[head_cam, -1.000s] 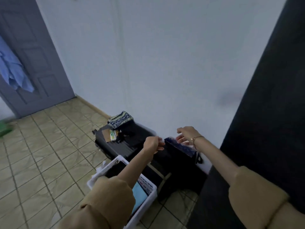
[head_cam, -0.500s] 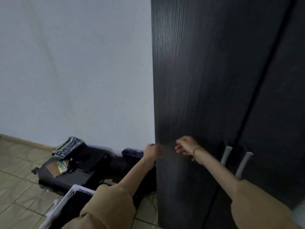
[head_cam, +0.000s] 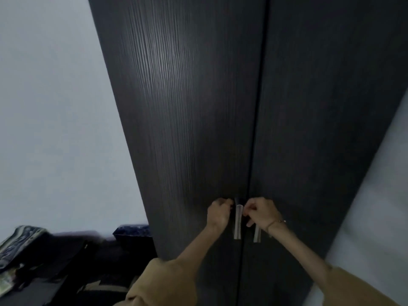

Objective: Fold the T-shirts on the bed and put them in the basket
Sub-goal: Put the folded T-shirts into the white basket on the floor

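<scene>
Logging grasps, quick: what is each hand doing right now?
Left hand: curled at the left door handle; hold unclear.
Right hand: grips the right door handle.

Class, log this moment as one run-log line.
left hand: at left metal handle | right hand: grips right handle | dark wooden wardrobe doors: closed

A tall dark wood-grain wardrobe (head_cam: 198,107) is filling the centre, its two doors standing closed with two silver bar handles (head_cam: 238,221) hanging side by side at the seam. A pale wall (head_cam: 55,107) is running along the left. At near left a dark suitcase (head_cam: 55,261) is lying flat, a patterned pouch (head_cam: 15,241) resting on it.
</scene>
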### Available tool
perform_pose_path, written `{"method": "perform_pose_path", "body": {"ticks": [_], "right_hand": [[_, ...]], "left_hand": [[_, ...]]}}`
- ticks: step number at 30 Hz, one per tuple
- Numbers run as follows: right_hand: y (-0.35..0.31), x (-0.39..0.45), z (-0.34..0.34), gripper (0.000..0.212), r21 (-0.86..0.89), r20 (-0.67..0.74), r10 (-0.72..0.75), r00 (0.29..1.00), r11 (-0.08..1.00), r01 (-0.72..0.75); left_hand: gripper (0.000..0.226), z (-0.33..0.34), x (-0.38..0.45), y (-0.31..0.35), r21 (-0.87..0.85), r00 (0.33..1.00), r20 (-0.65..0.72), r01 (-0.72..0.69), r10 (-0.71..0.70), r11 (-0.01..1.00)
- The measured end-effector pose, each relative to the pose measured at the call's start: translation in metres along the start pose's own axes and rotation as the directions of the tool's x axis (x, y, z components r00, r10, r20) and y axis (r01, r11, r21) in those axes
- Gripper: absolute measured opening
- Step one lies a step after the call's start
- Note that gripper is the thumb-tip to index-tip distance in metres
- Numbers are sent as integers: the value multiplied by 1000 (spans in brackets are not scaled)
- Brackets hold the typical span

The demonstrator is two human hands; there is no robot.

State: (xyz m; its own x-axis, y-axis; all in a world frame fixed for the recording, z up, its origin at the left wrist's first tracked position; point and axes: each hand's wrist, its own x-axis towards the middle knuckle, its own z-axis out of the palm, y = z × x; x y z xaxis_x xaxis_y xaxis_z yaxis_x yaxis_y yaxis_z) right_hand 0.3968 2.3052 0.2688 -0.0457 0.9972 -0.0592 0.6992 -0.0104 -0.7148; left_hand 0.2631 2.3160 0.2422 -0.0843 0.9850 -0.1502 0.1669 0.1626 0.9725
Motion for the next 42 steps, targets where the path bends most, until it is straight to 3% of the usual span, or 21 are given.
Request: {"method": "perform_pose_path", "body": {"ticks": [4, 6, 10, 15, 18, 21, 32, 36, 42], "right_hand": [[11, -1, -11, 7, -211, -234, -145, 961, 973, 96], [12, 0, -13, 6, -332, -331, -183, 926, 941, 67], [15, 0, -12, 15, -412, -421, -153, 894, 911, -38], [20, -1, -11, 36, -342, -340, -36, 940, 936, -87], [22, 0, -14, 39, -211, -283, 29, 959, 973, -92], [21, -5, -16, 43, -223, -250, 62, 966, 967, -119], [41, -64, -19, 34, -167, -194, 80, 978, 979, -113], [66, -98, -28, 24, 41, -160, 96, 982, 995, -91], [96, -154, -39, 22, 262, -328, 193, 925, 959, -107]], "left_hand": [[31, 17, 3, -1, 85, 991, -73, -106, 113, 991], [38, 20, 6, -3, 103, 987, -102, -113, 124, 988], [30, 21, 9, -3, 126, 992, -83, -83, 94, 989], [32, 20, 7, -4, 79, 996, -65, -60, 65, 995], [34, 21, 2, -4, 114, 994, -70, -79, 87, 990], [33, 21, -4, -4, 133, 994, -68, -78, 88, 988], [38, 8, -15, -4, 178, 995, -70, -53, 67, 983], [41, 7, -7, -6, 269, 993, -82, -58, 83, 961], [46, 20, -20, 0, 346, 981, -127, -92, 144, 934]]}}
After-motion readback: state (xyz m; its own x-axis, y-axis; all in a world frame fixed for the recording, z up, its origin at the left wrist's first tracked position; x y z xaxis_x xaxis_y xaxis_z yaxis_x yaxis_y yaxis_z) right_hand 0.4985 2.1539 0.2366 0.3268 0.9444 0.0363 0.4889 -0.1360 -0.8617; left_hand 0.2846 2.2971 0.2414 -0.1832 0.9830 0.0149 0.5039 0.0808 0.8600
